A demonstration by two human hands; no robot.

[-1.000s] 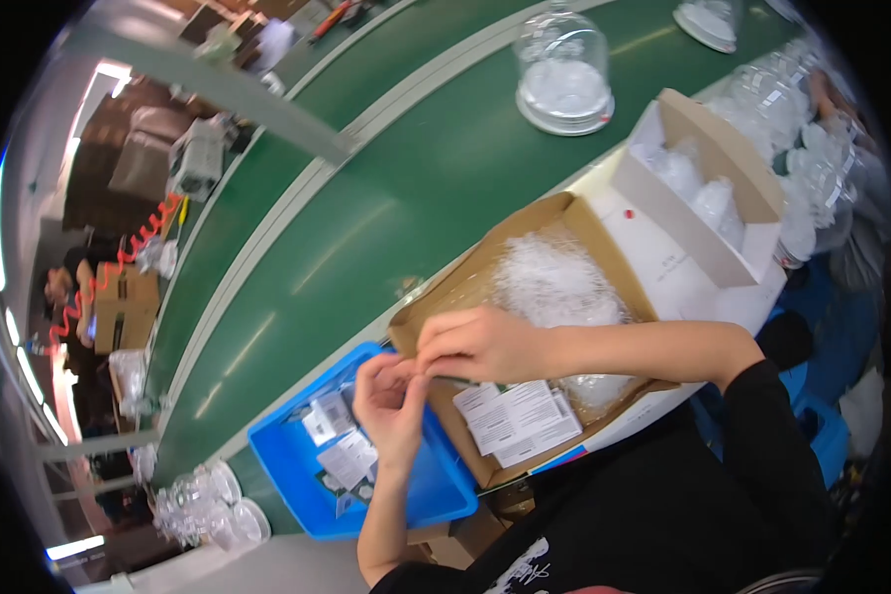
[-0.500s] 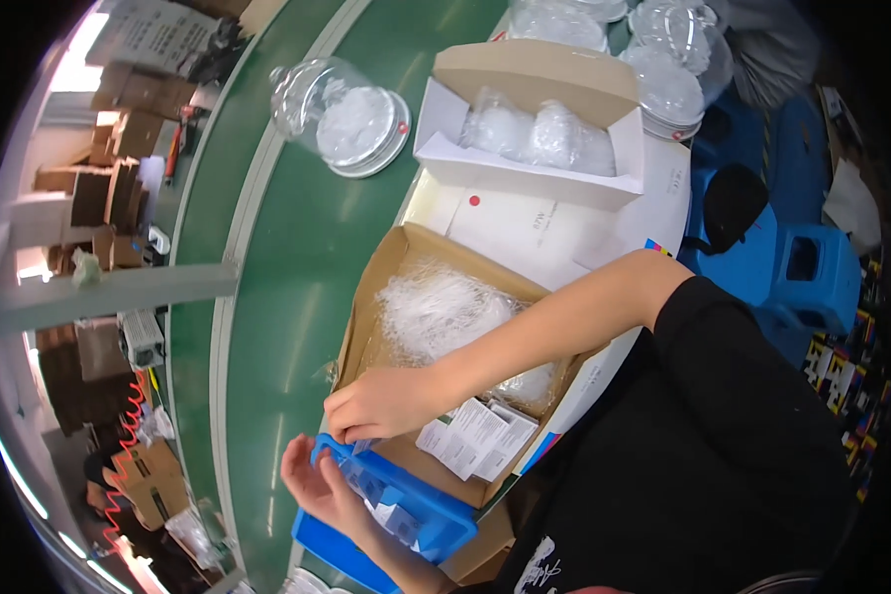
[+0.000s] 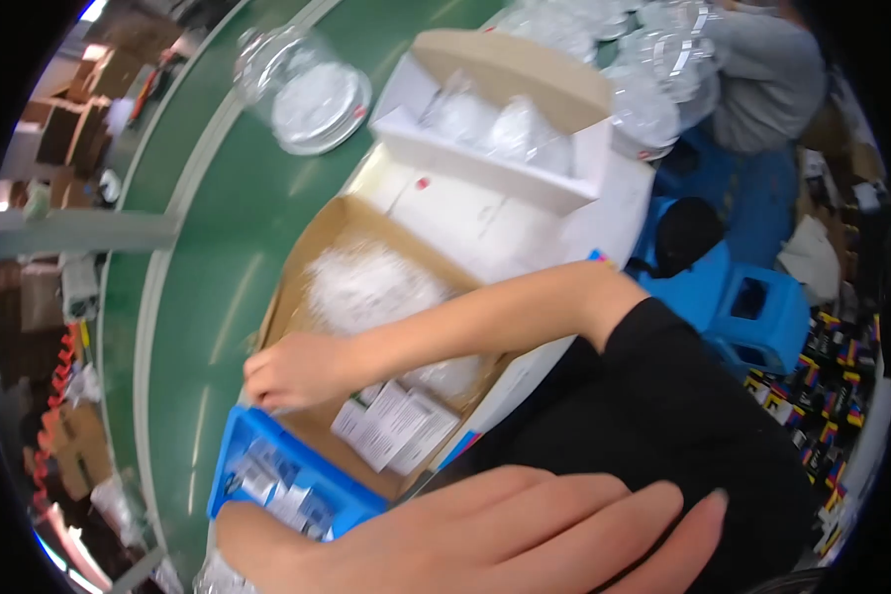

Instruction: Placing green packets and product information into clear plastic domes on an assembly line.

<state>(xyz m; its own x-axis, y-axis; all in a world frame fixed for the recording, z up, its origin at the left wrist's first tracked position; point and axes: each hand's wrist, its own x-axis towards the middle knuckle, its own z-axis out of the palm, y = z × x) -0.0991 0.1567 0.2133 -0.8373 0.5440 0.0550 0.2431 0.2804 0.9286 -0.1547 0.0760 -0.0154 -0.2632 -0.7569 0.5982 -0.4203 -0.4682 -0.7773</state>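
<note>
The right hand is hovering at the left edge of the carton, just beside the rim of the blue bin. Its fingers are curling inward; whether they are gripping anything, I cannot tell. The left hand is filling the foreground, its fingers extending toward the right; nothing is showing in it, though its palm is staying out of sight. It is covering the lower part of the bin from view. Packets are lying inside the bin.

White strands are heaping up in the carton, and cards are overlapping near its lower end, below the right forearm. Beyond the carton, a white box is standing open, with wrapped things sitting inside. A clear dome is resting on the green table. At the right, a black cap is lying on blue plastic.
</note>
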